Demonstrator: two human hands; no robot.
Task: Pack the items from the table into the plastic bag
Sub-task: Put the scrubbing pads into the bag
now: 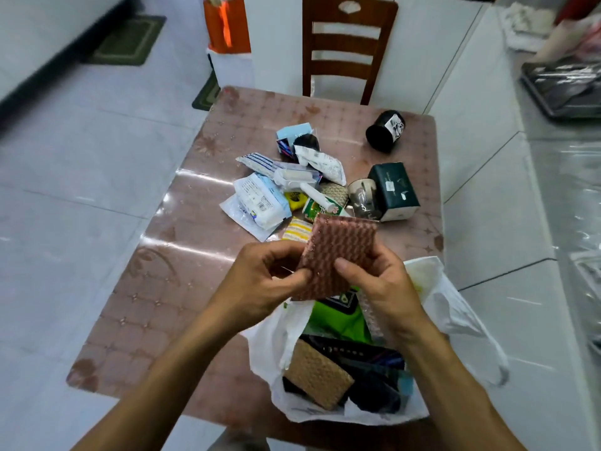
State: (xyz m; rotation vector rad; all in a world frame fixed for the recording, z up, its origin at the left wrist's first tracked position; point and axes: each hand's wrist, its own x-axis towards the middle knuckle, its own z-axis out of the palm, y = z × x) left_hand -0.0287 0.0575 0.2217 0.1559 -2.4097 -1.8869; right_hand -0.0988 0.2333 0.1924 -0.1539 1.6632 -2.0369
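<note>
Pink table, bag contents half-hidden under both hands' sponge.

Both bare forearms rise from the bottom edge of the frame and converge toward the centre, wrists slightly bent inward, hands held just apart at about the same height. Left hand, left of centre: back of hand toward the camera, fingers curled, thumb and forefinger pinching the lower left edge of a reddish-brown textured pad. Right hand, right of centre: thumb laid flat across the front of the pad near its middle, the other fingers wrapped behind its right edge.
</note>
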